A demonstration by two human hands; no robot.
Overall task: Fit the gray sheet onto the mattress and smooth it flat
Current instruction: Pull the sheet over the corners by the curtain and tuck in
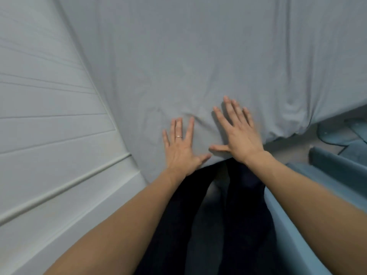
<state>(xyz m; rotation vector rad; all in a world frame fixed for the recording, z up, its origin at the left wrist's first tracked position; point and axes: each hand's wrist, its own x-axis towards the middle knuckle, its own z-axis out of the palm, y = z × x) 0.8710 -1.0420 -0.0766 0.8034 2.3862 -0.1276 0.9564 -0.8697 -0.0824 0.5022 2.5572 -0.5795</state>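
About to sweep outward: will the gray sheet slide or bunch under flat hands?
The gray sheet looks thin and floppy. Small creases fan out ahead of the left hand and right hand, so it will probably bunch. Its gathered right corner suggests it may spring back.

On our left we see a pale panelled surface (49,120), white with a bluish cast, crossed by shallow grooves and one raised rounded moulding (65,187) that slants across it; whether it is a wall or a door we cannot tell. At the right edge we make out blue upholstered furniture (335,165) with a soft, velvety look, and behind it a strip of grey floor (294,147). The light is dim, cool and even, with soft shadows and no lamp or window in sight.
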